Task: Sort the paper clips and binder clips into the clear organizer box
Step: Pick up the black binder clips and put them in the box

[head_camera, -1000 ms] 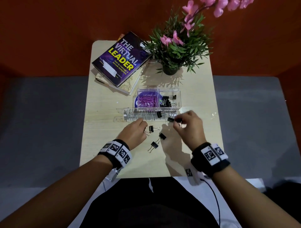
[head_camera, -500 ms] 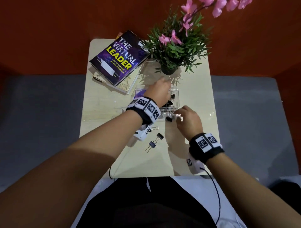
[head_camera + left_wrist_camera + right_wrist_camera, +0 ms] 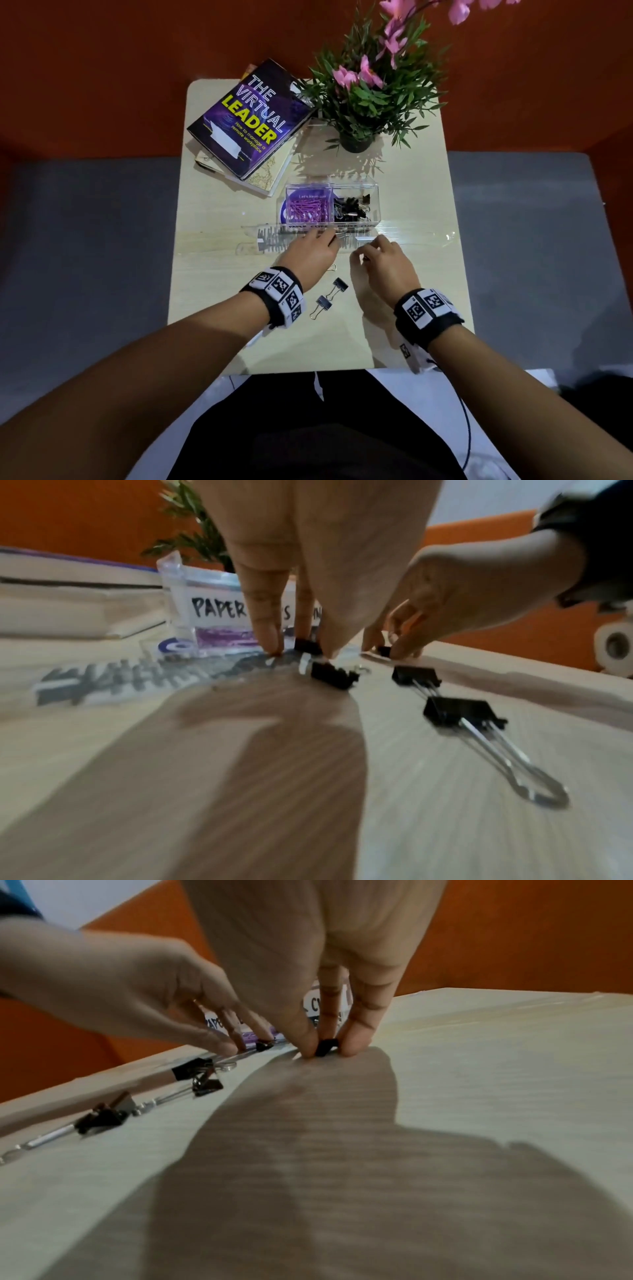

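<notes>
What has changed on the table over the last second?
The left hand went out over the organizer box, came back, and now its fingers pinch a binder clip at the flat lid. The right hand stayed put, pinching its own clip. Three clips lie where they were. Book and plant unchanged.

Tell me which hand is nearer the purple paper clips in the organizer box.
Left. The left hand sits just below the purple paper clips; the right hand is farther right, below the binder-clip side.
</notes>
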`<state>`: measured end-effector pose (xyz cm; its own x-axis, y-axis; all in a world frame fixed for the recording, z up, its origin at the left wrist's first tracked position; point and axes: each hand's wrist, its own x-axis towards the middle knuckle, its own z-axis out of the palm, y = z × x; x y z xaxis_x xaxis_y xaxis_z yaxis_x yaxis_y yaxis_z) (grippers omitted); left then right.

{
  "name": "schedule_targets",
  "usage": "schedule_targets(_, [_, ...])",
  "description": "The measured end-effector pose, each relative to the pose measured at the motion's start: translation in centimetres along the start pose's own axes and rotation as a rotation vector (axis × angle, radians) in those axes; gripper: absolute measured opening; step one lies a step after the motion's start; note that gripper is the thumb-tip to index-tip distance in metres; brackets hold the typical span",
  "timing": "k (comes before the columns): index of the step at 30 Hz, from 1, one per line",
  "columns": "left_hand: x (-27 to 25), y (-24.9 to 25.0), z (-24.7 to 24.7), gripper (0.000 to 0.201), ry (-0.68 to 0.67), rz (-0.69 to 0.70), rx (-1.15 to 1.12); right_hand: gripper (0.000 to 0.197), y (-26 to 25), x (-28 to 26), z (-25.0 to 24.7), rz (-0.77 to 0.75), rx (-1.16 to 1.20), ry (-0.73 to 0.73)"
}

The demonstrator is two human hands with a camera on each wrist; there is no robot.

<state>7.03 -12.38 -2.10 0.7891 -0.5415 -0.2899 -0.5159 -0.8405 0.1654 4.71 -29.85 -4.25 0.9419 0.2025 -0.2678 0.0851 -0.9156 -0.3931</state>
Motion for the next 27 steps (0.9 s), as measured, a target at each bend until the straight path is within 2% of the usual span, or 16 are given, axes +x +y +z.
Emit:
schedule_targets(3, [0.1,0.2,1.2,0.044,0.034,-0.063,-0.042,0.023,-0.8,-0.9,-0.7,0.000,0.150,0.013])
schedule_targets(6, [0.0,0.0,1.6,0.041,0.048,-0.140,-0.154,0.021,-2.7,-1.9,-0.9,-0.108,0.200,-0.045])
schedule_targets(9, [-0.5,-0.6,1.4,0.035,0.097,-0.169,-0.319,0.024,-4.1,-2.6,0.2,-0.198,0.073,-0.114])
schedule_targets(11, [-1.2,-1.1,1.4,0.027,0.115,-0.166,-0.370,0.022,-4.2,-2.7,1.1,-0.193,-0.015,-0.140])
schedule_targets(14, [-1.9,-1.6,1.7,0.017,0.120,-0.143,-0.336,0.019,-3.8,-2.8,1.8,-0.195,-0.044,-0.150])
schedule_targets(16, [-1.9,-1.8,1.9,0.016,0.124,-0.127,-0.313,0.024,-3.4,-2.7,2.3,-0.196,-0.050,-0.164])
schedule_targets(19, [-1.6,-1.8,2.0,0.018,0.107,-0.073,-0.266,0.032,-3.0,-2.4,2.6,-0.176,-0.073,-0.175])
schedule_targets(21, [-1.5,-1.9,1.6,0.018,0.099,-0.065,-0.262,0.029,-3.1,-2.2,2.5,-0.158,-0.069,-0.171])
schedule_targets(25, [-1.8,-2.1,1.0,0.025,0.141,-0.189,-0.413,0.004,-3.3,-1.9,1.4,-0.069,0.043,-0.102])
schedule_targets(27, [-2.0,-1.8,1.1,0.025,0.142,-0.243,-0.522,0.009,-2.6,-1.9,1.0,0.028,0.134,-0.072])
